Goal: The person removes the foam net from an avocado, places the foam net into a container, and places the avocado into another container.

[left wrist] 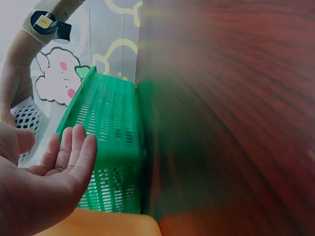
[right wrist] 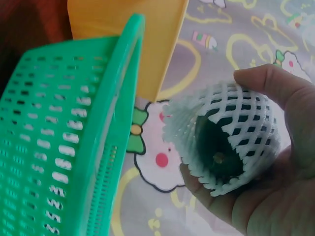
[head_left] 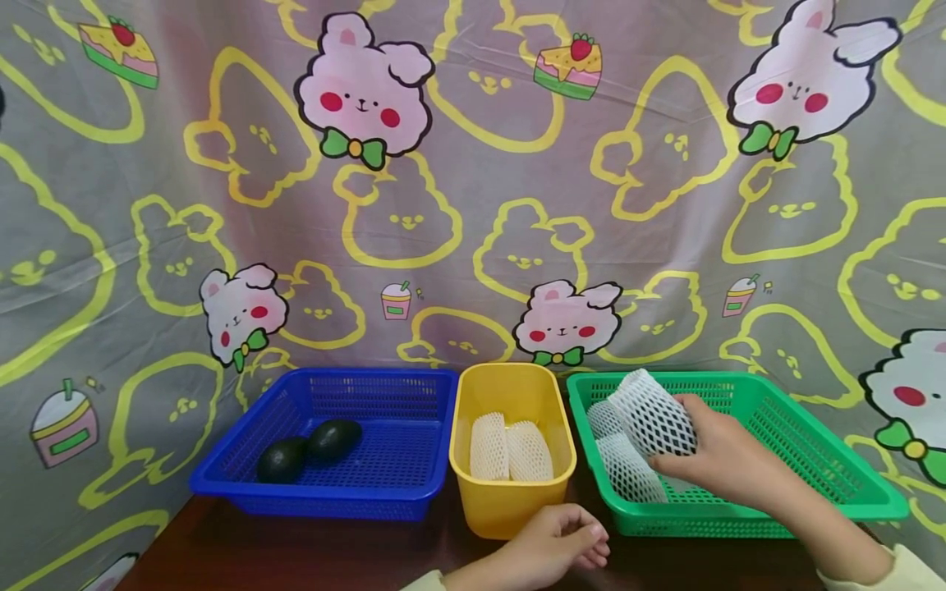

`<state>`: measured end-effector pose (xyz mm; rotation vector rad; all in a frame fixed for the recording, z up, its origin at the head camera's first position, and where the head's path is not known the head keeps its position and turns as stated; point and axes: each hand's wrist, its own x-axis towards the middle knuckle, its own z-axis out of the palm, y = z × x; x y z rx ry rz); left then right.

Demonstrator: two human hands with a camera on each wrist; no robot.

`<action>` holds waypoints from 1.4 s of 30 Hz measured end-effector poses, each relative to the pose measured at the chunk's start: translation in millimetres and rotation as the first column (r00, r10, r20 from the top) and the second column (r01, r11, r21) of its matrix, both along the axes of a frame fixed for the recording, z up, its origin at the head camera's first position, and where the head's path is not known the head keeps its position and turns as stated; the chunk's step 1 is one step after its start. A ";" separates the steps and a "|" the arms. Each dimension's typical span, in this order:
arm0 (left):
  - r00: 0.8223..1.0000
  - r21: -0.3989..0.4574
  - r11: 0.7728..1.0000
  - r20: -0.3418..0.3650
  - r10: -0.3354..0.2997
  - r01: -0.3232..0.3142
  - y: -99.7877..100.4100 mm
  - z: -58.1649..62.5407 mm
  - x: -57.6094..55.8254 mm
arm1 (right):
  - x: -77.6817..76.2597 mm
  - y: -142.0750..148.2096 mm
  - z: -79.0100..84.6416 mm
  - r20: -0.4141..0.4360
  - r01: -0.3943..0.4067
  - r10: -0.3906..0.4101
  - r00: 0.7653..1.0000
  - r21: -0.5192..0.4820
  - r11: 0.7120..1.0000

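Note:
My right hand (head_left: pixel 720 451) grips an avocado (right wrist: pixel 211 147) in a white foam net (right wrist: pixel 246 113), raised over the left part of the green basket (head_left: pixel 813 484). Through the net's open end the dark fruit shows in the right wrist view. Beneath it in the basket lie more white foam nets (head_left: pixel 628 472), partly covered by the held one. My left hand (head_left: pixel 554 538) holds nothing; its fingers are loosely bent, palm turned toward the green basket. It hovers in front of the yellow bin (head_left: pixel 510 505), where foam nets (head_left: pixel 528 451) lie.
A blue basket (head_left: pixel 392 492) stands on the left with two bare dark avocados (head_left: pixel 335 441) in it. All the containers sit side by side on a dark wooden table (head_left: pixel 296 550). Right behind them hangs a patterned curtain (head_left: pixel 473 180).

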<state>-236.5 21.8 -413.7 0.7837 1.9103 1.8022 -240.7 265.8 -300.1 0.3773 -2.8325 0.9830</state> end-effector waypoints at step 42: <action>0.874 -0.214 0.976 -0.481 -0.066 -0.045 -123.1 -0.9 11.6 | 35.2 -81.3 -55.8 0.071 -0.358 0.370 0.926 -0.147 0.922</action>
